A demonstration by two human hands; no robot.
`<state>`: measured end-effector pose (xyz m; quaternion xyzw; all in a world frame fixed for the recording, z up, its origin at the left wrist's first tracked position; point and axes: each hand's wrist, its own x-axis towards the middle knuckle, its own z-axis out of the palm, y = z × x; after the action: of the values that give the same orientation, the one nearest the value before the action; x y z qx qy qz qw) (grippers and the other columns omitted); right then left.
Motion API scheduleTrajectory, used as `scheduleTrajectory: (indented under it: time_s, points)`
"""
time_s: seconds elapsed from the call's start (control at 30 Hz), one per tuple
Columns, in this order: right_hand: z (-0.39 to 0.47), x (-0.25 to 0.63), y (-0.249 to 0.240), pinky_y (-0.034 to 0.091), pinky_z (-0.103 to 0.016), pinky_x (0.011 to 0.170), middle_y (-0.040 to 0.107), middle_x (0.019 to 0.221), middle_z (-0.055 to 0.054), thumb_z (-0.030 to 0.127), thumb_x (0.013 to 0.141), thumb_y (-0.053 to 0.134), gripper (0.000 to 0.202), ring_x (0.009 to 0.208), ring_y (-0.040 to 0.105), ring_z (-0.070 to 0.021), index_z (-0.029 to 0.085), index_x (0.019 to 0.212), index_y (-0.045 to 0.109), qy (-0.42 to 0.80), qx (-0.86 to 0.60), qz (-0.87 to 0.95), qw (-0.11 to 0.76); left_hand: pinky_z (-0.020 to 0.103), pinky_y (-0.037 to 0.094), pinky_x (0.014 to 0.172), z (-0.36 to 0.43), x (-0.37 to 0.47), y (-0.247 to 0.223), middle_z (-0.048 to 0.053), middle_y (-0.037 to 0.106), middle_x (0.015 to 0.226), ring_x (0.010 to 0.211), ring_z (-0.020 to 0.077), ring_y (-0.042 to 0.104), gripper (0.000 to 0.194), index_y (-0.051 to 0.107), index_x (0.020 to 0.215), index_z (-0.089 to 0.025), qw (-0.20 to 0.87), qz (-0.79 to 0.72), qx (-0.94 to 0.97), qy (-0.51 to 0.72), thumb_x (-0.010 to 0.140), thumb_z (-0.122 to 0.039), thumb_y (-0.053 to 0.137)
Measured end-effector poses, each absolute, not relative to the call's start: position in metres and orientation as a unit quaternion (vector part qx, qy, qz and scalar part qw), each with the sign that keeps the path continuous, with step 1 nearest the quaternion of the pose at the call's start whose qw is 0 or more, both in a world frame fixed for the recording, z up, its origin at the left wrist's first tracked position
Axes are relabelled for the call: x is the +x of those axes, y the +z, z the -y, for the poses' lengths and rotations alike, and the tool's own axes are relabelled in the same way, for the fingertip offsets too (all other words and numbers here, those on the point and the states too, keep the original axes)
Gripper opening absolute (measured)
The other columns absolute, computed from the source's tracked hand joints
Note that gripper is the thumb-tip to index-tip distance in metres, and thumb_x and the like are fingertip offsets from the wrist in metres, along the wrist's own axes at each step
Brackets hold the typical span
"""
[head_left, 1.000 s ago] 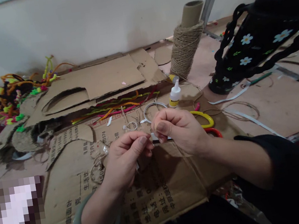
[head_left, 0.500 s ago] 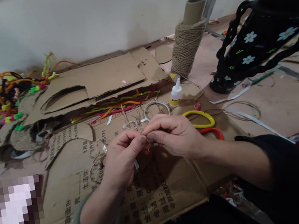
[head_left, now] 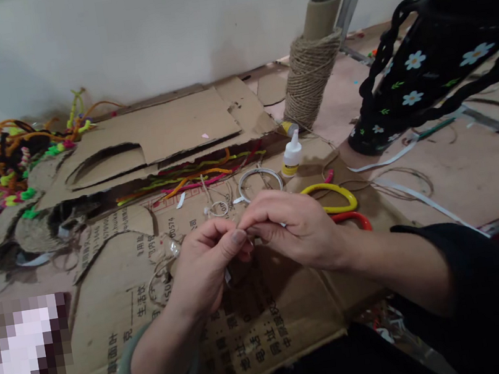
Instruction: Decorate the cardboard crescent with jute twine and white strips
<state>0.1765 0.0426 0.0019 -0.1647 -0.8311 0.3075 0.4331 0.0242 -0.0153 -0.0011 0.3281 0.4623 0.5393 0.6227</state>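
My left hand (head_left: 208,259) and my right hand (head_left: 290,227) meet above the printed cardboard (head_left: 198,344), fingertips pinched together. Whatever is between them is small and mostly covered by the fingers; a thin strand seems to show below. Just beyond the hands lie a white ring (head_left: 258,172) and a smaller ring (head_left: 218,209) with a bit of string. A small glue bottle (head_left: 292,155) with a white nozzle stands behind my right hand. Scissors with one yellow and one red handle (head_left: 352,216) lie beside it, partly hidden by my right wrist.
A twine roll (head_left: 314,77) on a cardboard tube stands at the back, with a black flowered bottle (head_left: 418,62) to its right. Colourful pipe cleaners (head_left: 15,159) pile up at the left. Cut cardboard (head_left: 174,120) lies along the wall, and white strips (head_left: 425,204) at the right.
My right fingertips have shifted slightly against the left ones, with the pinch kept. The whole view has moved a little; the things on the table stay where they were.
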Motion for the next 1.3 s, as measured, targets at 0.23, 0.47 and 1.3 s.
scheduleTrajectory:
  time_s: [0.23,0.47,1.3]
  points:
    - [-0.043,0.177,-0.004,0.046,-0.022,0.063,0.062,0.073,-0.003,0.014,0.085,0.052,0.009,0.07,0.055,-0.0103,0.014,0.083,0.061,0.269,-0.17,0.846,0.427,0.016,0.042,0.047,0.016,0.025,0.002,-0.002,0.062,0.05,0.047,0.0068,0.054,0.021,0.066,0.059,-0.016,0.632,-0.465,0.322,0.531,0.061,-0.032,0.079]
    - [-0.04,0.176,0.0,0.044,-0.023,0.063,0.057,0.072,-0.002,0.011,0.082,0.05,0.007,0.069,0.052,-0.01,0.015,0.078,0.055,0.261,-0.173,0.843,0.437,0.017,0.042,0.046,0.015,0.024,0.001,-0.002,0.061,0.05,0.046,0.0074,0.053,0.022,0.065,0.062,-0.017,0.63,-0.471,0.332,0.521,0.061,-0.034,0.079]
    - [-0.044,0.176,0.002,0.049,-0.019,0.068,0.067,0.073,-0.001,0.014,0.082,0.059,0.007,0.07,0.061,-0.0081,0.013,0.081,0.065,0.439,-0.123,0.786,0.418,0.022,0.051,0.072,0.017,0.01,-0.002,0.001,0.066,0.102,0.086,0.0142,0.062,0.034,0.065,0.104,-0.029,0.529,-0.463,0.467,0.537,0.07,-0.027,0.073]
